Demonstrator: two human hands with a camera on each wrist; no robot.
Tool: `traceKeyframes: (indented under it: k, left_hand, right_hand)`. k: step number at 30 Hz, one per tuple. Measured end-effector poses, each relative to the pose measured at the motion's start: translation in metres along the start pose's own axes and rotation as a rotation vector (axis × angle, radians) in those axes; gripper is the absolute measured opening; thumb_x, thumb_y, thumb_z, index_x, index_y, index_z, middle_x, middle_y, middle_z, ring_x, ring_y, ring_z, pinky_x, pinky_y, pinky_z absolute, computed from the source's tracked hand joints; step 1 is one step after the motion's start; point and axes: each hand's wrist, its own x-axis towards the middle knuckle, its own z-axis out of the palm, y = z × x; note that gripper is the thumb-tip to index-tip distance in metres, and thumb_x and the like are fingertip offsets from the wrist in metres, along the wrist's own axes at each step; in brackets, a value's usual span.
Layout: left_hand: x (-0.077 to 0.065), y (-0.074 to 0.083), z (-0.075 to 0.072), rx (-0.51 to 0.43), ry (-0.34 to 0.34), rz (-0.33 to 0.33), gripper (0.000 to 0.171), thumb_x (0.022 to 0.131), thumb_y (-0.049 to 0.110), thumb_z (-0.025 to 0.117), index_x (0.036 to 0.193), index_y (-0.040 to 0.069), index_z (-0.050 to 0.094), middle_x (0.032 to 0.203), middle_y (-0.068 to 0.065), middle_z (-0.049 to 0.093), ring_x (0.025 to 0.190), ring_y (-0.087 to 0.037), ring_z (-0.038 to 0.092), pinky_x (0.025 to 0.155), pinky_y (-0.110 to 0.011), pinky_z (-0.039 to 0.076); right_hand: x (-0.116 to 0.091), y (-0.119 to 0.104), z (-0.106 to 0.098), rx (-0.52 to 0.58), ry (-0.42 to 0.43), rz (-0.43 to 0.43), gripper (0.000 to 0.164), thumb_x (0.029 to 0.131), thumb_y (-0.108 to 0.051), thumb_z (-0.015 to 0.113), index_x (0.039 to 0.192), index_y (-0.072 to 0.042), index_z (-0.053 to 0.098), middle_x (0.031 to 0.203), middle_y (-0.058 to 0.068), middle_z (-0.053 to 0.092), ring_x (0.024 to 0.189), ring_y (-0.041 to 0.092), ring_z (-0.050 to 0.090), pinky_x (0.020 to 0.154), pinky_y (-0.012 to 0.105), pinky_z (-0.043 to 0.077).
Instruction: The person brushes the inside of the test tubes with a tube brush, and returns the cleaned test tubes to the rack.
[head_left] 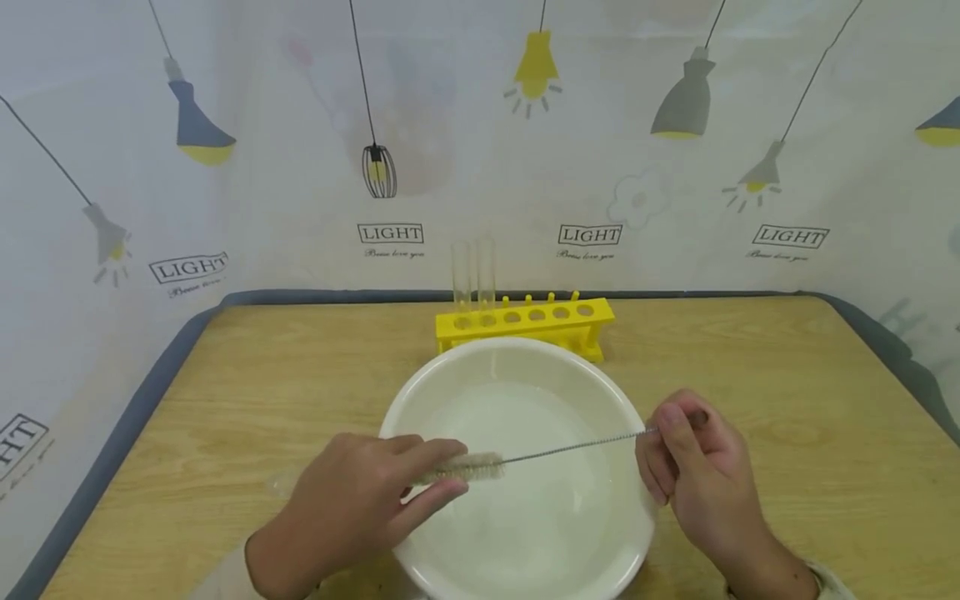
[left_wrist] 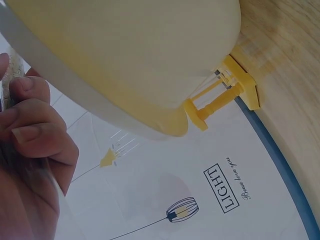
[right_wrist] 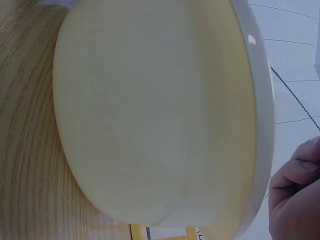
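My left hand point(head_left: 348, 496) grips a clear test tube point(head_left: 282, 483), whose rounded end shows faintly behind the palm in the head view; the fingers hide most of it. At the thumb and fingertips sit the pale bristles point(head_left: 483, 467) of a test tube brush. Its twisted wire point(head_left: 577, 446) runs across to my right hand point(head_left: 705, 475), which pinches the looped handle end between thumb and fingers. Both hands are over the rim of a white basin point(head_left: 637, 533) that holds water. In the left wrist view bristles point(left_wrist: 14, 70) show beside curled fingers point(left_wrist: 42, 140).
Behind the basin stands a yellow test tube rack point(head_left: 525, 321) with two upright clear tubes point(head_left: 486, 275) at its left end. The wooden table point(head_left: 285, 367) has a grey-blue border, and a lamp-printed white sheet point(head_left: 480, 125) hangs at the back.
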Motion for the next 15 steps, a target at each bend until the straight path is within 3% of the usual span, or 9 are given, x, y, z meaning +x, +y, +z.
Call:
traceKeyframes:
  k: [9, 15]
  left_hand:
    - [0.0007, -0.0009, 0.0006, -0.005, 0.023, 0.012, 0.023, 0.086, 0.045, 0.058, 0.103, 0.031, 0.063, 0.069, 0.022, 0.059, 0.047, 0.007, 0.031, 0.044, -0.01, 0.026]
    - [0.001, 0.0005, -0.0012, -0.007, -0.022, -0.01, 0.023, 0.086, 0.046, 0.057, 0.102, 0.031, 0.063, 0.067, 0.021, 0.059, 0.047, 0.007, 0.029, 0.045, -0.01, 0.026]
  right_hand:
    - [0.0017, -0.0013, 0.0005, -0.013, -0.003, -0.009, 0.03, 0.095, 0.012, 0.016, 0.087, -0.001, 0.041, 0.054, 0.005, 0.031, 0.041, 0.015, 0.03, 0.036, 0.026, 0.026]
    - [-0.0001, -0.0027, 0.0024, -0.049, 0.018, 0.029, 0.029, 0.097, 0.009, 0.017, 0.085, -0.004, 0.041, 0.053, 0.005, 0.031, 0.041, 0.016, 0.031, 0.036, 0.026, 0.026]
